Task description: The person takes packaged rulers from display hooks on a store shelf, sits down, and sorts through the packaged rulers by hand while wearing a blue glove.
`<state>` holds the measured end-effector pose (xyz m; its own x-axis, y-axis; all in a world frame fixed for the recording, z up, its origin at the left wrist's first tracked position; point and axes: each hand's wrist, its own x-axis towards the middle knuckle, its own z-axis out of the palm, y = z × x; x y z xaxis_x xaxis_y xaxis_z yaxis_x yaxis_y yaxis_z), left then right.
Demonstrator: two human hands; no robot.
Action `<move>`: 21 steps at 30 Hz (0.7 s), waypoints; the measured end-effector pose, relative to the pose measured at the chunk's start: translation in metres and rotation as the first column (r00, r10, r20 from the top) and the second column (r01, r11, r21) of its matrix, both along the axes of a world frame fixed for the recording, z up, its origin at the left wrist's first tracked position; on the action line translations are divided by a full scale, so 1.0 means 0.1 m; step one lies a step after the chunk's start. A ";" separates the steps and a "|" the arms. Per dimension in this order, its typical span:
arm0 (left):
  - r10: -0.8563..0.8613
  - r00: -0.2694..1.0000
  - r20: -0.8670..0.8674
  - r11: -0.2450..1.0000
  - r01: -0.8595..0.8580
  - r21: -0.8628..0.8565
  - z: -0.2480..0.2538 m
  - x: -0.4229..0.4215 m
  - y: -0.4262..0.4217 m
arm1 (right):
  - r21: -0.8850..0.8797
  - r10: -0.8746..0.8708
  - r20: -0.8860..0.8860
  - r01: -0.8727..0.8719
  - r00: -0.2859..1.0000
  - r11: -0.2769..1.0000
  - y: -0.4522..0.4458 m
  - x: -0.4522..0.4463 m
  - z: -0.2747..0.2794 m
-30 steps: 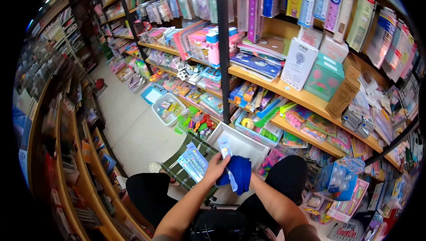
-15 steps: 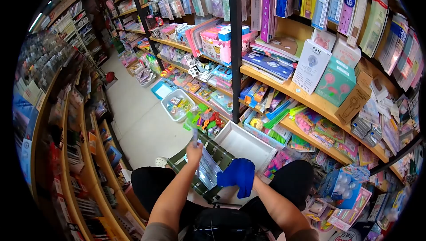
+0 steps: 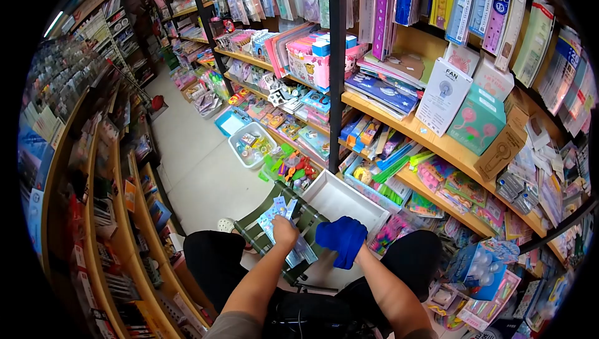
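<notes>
My left hand (image 3: 286,233) is bare and closed on a flat, light-blue printed packet (image 3: 266,221). This packet lies over other clear flat packets (image 3: 304,252) on a dark green slatted stool (image 3: 251,234) between my knees. A bunched blue cloth (image 3: 342,238) covers my right hand, hiding its fingers. The covered hand hangs just right of the stool, beside the packets. Beyond it sits a shallow white tray (image 3: 324,198).
A white bin of small packets (image 3: 251,145) stands on the floor ahead, near green and red plastic toys (image 3: 290,167). Stocked shelves (image 3: 405,127) rise on the right. Wooden racks (image 3: 125,239) line the left side of the aisle floor (image 3: 187,164).
My left hand has come down and right from above the stool's far side, bringing the packet onto the pile. The blue cloth has shifted slightly right and up.
</notes>
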<state>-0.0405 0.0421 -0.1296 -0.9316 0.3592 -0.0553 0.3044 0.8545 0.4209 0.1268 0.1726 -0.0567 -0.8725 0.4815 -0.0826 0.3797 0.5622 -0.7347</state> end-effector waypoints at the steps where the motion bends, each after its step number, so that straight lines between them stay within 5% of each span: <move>1: -0.002 1.000 0.020 0.998 0.000 0.058 -0.01 -0.02 -0.03 | 0.134 0.038 0.047 -0.044 0.998 0.990 -0.01 0.00 0.08; 3: -0.012 0.998 0.062 0.984 0.001 0.178 0.10 0.00 -0.07 | 0.493 0.102 0.158 -0.168 0.982 0.853 0.01 -0.01 0.13; 5: -0.051 0.995 0.084 0.954 0.023 0.299 0.14 0.00 -0.09 | -0.002 0.017 0.025 -0.017 1.000 1.000 0.00 -0.02 -0.01; 6: -0.121 0.982 0.144 0.915 0.054 0.399 0.12 -0.06 -0.11 | -0.292 -0.046 -0.013 0.041 0.999 0.955 -0.01 -0.02 -0.06; 7: -0.197 0.961 0.196 0.866 0.077 0.495 0.10 -0.09 -0.12 | -0.550 -0.146 -0.028 0.107 0.989 0.828 -0.02 -0.01 -0.10; 9: -0.308 0.849 0.430 0.733 -0.077 0.675 0.45 0.08 -0.08 | -0.934 -0.324 0.044 0.154 0.945 0.323 -0.10 0.02 0.09; 11: -0.412 0.753 0.513 0.644 -0.158 0.748 0.69 0.28 -0.05 | -0.587 -0.143 -0.292 -0.059 0.946 0.807 -0.13 -0.05 -0.04; 12: -0.445 0.706 0.550 0.631 -0.189 0.752 0.79 0.40 -0.03 | -0.301 0.037 -0.263 -0.118 0.964 0.946 -0.14 -0.05 0.01; 13: -0.481 0.666 0.571 0.625 -0.196 0.756 0.77 0.48 -0.02 | 0.021 0.173 -0.205 -0.173 0.963 0.985 -0.16 -0.05 0.06; 14: -0.526 0.652 0.546 0.641 -0.118 0.758 0.79 0.57 -0.01 | 0.330 0.259 0.040 -0.257 0.965 0.908 -0.16 0.00 0.34; 17: -0.624 0.597 0.504 0.602 -0.044 0.797 0.76 0.85 -0.01 | 0.309 0.154 -0.257 -0.070 0.954 0.948 -0.11 -0.04 -0.19; 19: -0.622 0.557 0.551 0.640 -0.044 0.767 0.82 0.93 -0.03 | 0.610 0.089 -0.005 -0.068 0.996 0.790 -0.07 -0.02 -0.35; 21: -0.645 0.552 0.529 0.634 -0.002 0.774 0.87 0.93 -0.04 | 0.574 0.075 -0.047 -0.034 0.996 0.818 -0.04 0.05 -0.06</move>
<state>0.0525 0.0384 -0.0430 -0.4684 0.8518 -0.2345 -0.1848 0.1651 0.9688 0.1318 0.1688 -0.0630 -0.8923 0.3756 0.2503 0.2990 0.9074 -0.2954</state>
